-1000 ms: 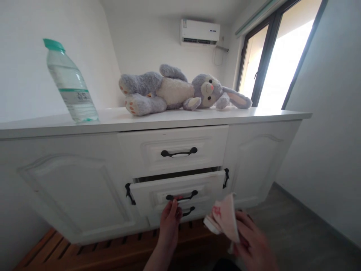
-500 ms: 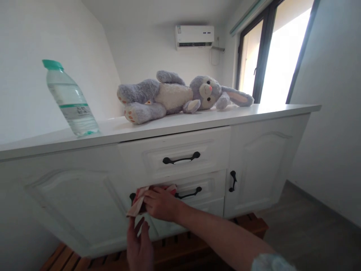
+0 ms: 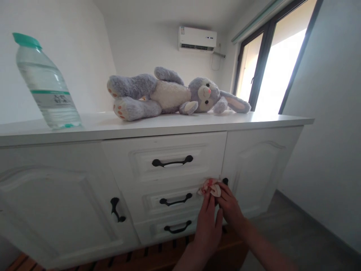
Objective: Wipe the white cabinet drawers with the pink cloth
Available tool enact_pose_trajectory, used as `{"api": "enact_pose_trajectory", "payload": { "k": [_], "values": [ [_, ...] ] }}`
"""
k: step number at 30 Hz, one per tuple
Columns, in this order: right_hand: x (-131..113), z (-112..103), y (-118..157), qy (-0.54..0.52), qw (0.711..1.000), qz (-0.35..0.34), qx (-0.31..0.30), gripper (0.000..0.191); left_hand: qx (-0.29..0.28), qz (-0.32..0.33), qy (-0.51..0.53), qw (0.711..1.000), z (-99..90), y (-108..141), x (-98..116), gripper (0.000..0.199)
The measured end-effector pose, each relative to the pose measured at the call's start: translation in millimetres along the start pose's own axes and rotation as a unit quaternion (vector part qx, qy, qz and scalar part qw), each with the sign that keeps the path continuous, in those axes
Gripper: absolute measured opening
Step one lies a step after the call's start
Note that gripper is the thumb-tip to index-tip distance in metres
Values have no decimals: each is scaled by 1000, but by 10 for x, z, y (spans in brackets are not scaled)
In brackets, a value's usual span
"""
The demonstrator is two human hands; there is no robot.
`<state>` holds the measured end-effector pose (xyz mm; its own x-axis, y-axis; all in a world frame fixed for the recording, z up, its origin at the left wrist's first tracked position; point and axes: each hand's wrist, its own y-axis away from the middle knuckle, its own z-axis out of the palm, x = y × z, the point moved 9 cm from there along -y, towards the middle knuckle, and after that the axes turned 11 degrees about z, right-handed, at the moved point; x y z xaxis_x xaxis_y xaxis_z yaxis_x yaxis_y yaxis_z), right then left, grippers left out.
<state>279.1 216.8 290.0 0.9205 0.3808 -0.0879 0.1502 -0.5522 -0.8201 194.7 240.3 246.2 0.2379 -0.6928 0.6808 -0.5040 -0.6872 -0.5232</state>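
My right hand [image 3: 229, 206] presses a small white and pink cloth [image 3: 210, 186] against the right end of the middle drawer [image 3: 152, 201] of a white cabinet [image 3: 56, 195]. My left hand [image 3: 207, 226] lies flat on the drawer front just below the cloth, fingers up and touching it. All three drawers look closed. Each one has a black handle [image 3: 176, 200].
On the cabinet top lies a grey plush rabbit [image 3: 169, 93], with a water bottle [image 3: 45, 84] standing at the left. Cabinet doors flank the drawers. A wooden slatted base [image 3: 158, 256] runs under the cabinet. A window is at the right, an air conditioner on the far wall.
The middle drawer, open a second ago, is now closed. My right hand carried the cloth to the drawer's left end, then across to its right end. My left hand followed.
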Motion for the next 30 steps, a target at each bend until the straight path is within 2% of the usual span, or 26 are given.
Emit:
{"api": "enact_pose_trajectory", "payload": {
  "k": [3,5,8,11,16,18,19,21,24,26,27,30],
  "values": [
    [-107,388,345,-4,999,-10,-39,33,-8,-60,5,998,128,376,-424,59],
    [-230,623,527,-2,999,-15,-35,32,-21,-90,10,996,148,648,-687,59],
    [-501,908,623,-12,1000,-16,-1,29,-12,-113,-4,994,-37,956,-946,58],
    [-939,1250,519,-62,998,-21,-3,25,56,-130,-22,990,-499,1219,-1135,56],
    [-1966,1964,209,-79,992,-74,-66,21,180,-188,-83,962,-1448,1806,-1552,52],
    [-2326,2102,45,-83,988,-99,-86,21,218,-204,-99,949,-1783,1969,-1621,49],
    [-2455,2094,-65,-89,987,-103,-86,21,238,-206,-105,943,-1938,2008,-1598,47],
    [-2595,1959,-331,-98,987,-95,-84,21,268,-191,-125,936,-2199,1980,-1417,46],
    [-2584,1611,-715,-89,990,-70,-87,26,294,-113,-172,933,-2437,1774,-917,51],
    [-2523,1426,-840,-68,989,-77,-104,32,293,-69,-183,936,-2437,1633,-661,51],
    [-2481,1366,-857,-55,989,-84,-112,32,283,-61,-180,940,-2384,1572,-606,51],
    [-2318,1324,-779,-2,984,-104,-148,33,234,-83,-161,955,-2086,1409,-679,54]
  ]
}}
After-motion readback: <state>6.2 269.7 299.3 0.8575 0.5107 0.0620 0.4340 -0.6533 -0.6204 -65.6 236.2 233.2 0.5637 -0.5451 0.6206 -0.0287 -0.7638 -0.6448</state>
